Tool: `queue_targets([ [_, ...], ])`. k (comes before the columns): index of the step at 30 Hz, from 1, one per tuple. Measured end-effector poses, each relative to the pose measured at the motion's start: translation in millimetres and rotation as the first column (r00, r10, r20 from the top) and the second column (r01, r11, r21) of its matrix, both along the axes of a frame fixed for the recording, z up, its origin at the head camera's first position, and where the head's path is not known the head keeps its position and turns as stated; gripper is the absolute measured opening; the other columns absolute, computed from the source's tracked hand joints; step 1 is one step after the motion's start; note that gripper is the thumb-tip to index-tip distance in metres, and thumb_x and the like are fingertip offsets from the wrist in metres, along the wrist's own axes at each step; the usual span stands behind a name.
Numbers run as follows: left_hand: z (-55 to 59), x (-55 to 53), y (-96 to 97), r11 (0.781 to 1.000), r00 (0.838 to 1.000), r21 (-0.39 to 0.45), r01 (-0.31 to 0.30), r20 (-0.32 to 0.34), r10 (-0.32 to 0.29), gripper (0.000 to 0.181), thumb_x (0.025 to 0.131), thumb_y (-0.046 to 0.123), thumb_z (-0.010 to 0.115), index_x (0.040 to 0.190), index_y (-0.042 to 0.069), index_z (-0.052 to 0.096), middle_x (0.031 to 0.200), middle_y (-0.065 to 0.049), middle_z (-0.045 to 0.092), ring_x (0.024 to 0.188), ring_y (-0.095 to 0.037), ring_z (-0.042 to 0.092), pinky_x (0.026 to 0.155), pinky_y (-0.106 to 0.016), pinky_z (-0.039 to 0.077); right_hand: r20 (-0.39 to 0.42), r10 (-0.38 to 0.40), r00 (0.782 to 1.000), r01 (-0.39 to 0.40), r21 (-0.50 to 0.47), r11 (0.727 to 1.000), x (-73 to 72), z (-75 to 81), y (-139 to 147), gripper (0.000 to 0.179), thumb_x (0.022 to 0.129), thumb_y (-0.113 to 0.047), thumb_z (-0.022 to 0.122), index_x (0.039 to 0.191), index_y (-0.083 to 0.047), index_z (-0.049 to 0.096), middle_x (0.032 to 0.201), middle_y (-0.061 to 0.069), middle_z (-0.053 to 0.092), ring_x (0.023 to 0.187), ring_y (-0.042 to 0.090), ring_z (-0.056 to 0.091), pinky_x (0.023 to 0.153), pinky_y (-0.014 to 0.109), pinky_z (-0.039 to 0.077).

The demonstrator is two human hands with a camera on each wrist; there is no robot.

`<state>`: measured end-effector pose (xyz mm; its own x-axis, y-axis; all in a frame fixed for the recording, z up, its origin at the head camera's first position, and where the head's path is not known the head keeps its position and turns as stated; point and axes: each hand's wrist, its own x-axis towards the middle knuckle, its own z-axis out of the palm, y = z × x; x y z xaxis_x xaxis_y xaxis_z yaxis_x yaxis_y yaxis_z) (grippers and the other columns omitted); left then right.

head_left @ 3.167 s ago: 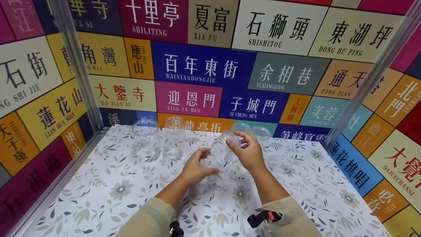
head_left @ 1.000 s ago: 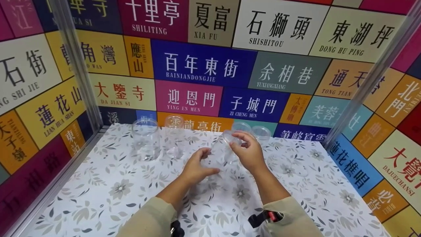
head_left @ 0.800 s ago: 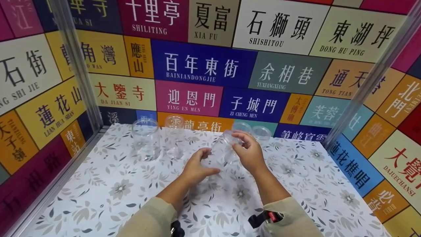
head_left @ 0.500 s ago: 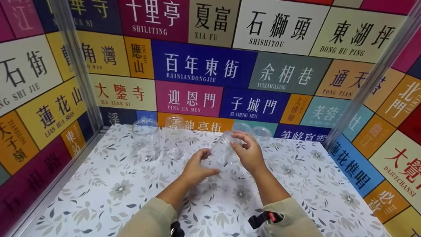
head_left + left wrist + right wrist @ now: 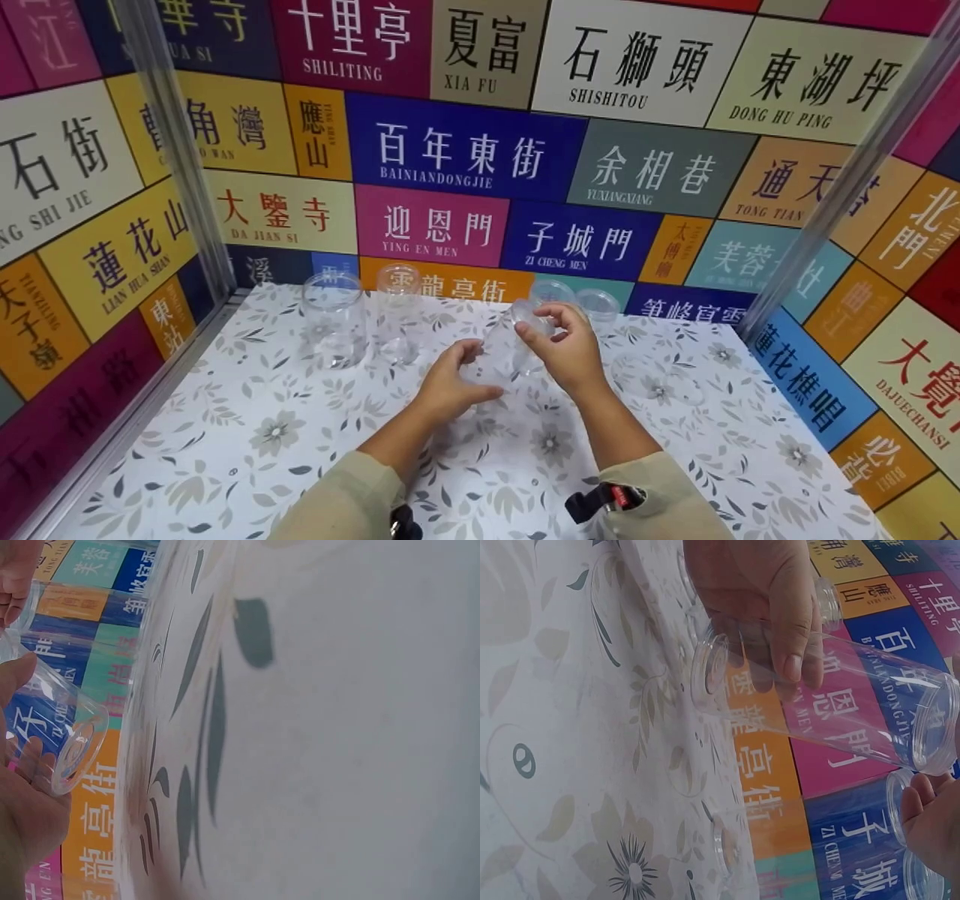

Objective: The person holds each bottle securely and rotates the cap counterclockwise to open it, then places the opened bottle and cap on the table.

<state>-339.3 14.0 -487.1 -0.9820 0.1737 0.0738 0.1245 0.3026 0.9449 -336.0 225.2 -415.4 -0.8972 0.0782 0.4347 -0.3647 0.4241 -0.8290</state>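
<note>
Clear jar (image 5: pixel 847 701), held aslant above a flower-patterned table (image 5: pixel 225 457), base toward the left and upper end toward the right, between two bare hands. Gripped near the base by the left hand (image 5: pixel 446 384), thumb on one side and curled fingers on the other, spread only as far as the jar's girth. Pinched at the upper end by the right hand (image 5: pixel 570 349), thumb opposite bent fingers; impossible to tell, through so much transparency, whether on a lid or on the bare rim. At risk, by this reading, of slipping, given smooth walls, a slanting hold and few fingertips up top. Liable to twist or drop to the table with any loosening at the base during a turn or pull from above. Exposed to a knock from a careless backswing: a rear jar (image 5: pixel 553 290) and its neighbour (image 5: pixel 598 304), just beyond the right hand. Safer, upright and farther left: a wide jar (image 5: pixel 334 322) and a slim jar (image 5: pixel 397 315), before a wall of coloured name panels (image 5: pixel 465 150).
</note>
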Motion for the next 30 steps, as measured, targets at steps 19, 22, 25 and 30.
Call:
queue_targets([
  [19,-1.6,1.4,-1.8,0.999,0.999,0.033,0.014,-0.037,-0.013,0.086,0.077,0.031,0.097,0.151,0.017,0.055,0.153,-0.003,0.062,0.147,-0.026,0.053,0.128,-0.048,0.039,-0.015,0.162,0.987,-0.162,-0.151,0.975,3.5,1.0,-2.1,0.026,0.096,0.002,0.066,0.121,0.003,0.066,0.151,0.018,0.063,0.149,0.033,0.053,0.127,0.05,0.039],
  [22,-1.7,1.4,-1.9,0.999,0.999,0.036,0.013,-0.034,-0.012,0.086,0.077,0.031,0.097,0.151,0.017,0.055,0.153,-0.004,0.062,0.147,-0.026,0.053,0.128,-0.048,0.04,-0.014,0.175,0.984,-0.175,-0.163,0.971,3.2,0.5,-1.5,0.025,0.096,0.002,0.064,0.121,0.004,0.066,0.152,0.019,0.062,0.151,0.034,0.051,0.13,0.051,0.036],
  [25,-1.3,1.4,-2.0,0.999,1.0,0.035,0.01,-0.026,-0.009,0.086,0.077,0.031,0.097,0.15,0.018,0.055,0.153,-0.003,0.062,0.148,-0.026,0.053,0.128,-0.048,0.039,-0.002,0.162,0.987,-0.16,-0.152,0.975,2.8,0.8,-0.8,0.022,0.099,-0.004,0.068,0.12,0.002,0.068,0.151,0.017,0.062,0.151,0.033,0.05,0.13,0.053,0.036],
  [30,-0.9,0.4,-2.3,1.0,1.0,0.031,0.007,-0.019,-0.006,0.086,0.077,0.033,0.097,0.15,0.02,0.055,0.154,-0.002,0.062,0.148,-0.026,0.052,0.129,-0.048,0.039,0.021,0.1,0.995,-0.097,-0.117,0.988,1.1,2.0,1.0,0.036,0.099,-0.021,0.077,0.129,-0.003,0.067,0.148,0.016,0.063,0.142,0.032,0.057,0.122,0.053,0.046],
])
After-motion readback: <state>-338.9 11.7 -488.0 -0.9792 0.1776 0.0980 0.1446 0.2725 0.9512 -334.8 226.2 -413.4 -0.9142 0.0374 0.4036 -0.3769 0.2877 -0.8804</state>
